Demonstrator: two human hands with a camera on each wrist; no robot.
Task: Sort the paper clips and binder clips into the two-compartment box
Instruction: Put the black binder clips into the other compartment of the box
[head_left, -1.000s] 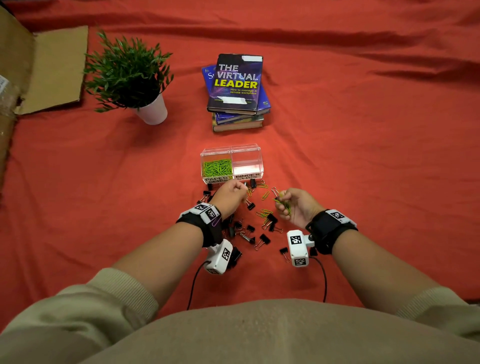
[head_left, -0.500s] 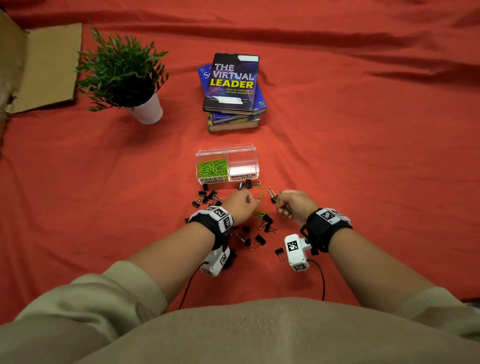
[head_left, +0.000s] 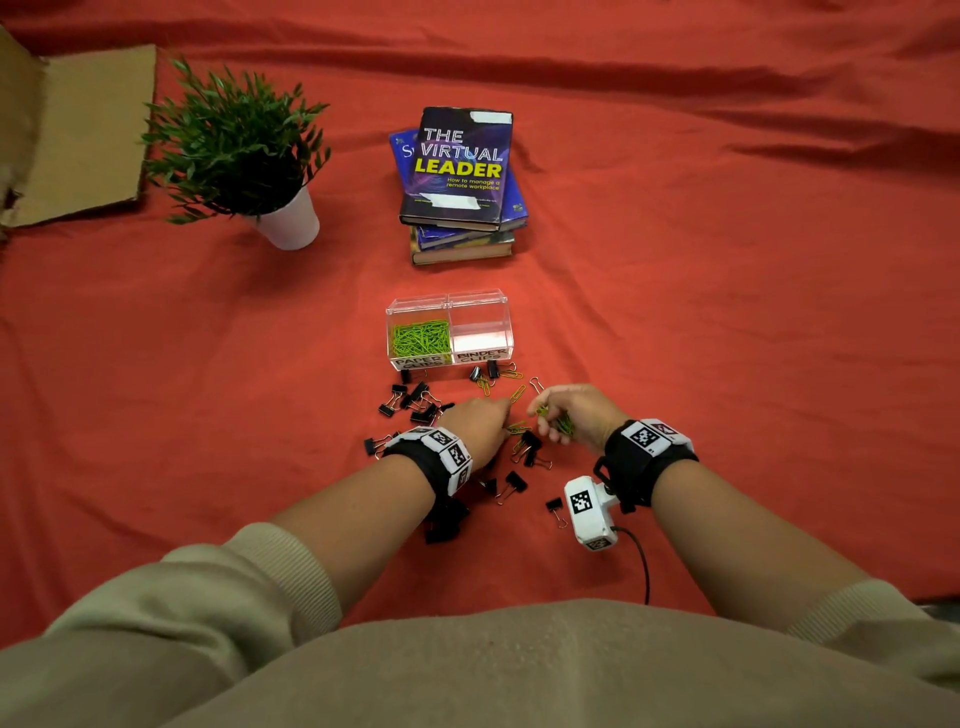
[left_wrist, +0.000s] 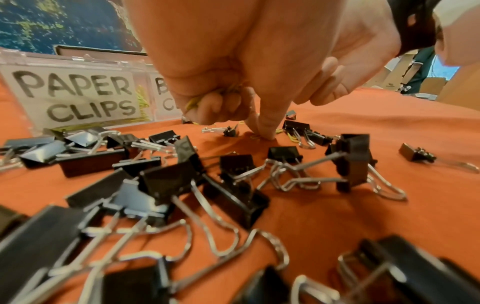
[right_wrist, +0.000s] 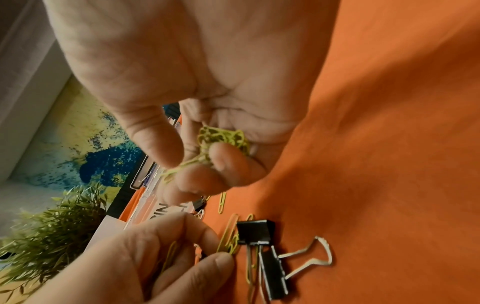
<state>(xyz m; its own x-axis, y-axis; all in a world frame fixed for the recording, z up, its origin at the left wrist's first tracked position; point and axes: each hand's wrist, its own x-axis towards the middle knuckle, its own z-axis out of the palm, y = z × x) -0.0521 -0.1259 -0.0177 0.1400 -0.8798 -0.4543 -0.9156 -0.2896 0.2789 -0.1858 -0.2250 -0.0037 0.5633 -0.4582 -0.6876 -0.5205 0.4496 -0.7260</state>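
The clear two-compartment box stands on the red cloth; its left half, labelled PAPER CLIPS, holds green paper clips, and its BINDER CLIPS half looks empty. Black binder clips and loose green paper clips lie scattered in front of it. My left hand holds a few paper clips in its curled fingers, while its index fingertip presses a clip on the cloth. My right hand hovers close beside it, gripping a bunch of paper clips.
A stack of books lies behind the box. A potted plant stands at the back left, with flat cardboard beyond it. More binder clips lie between my wrists.
My left hand has drawn back from just in front of the box and come down on the loose clips beside my right hand. My right hand has kept its bunch and stayed roughly in place.
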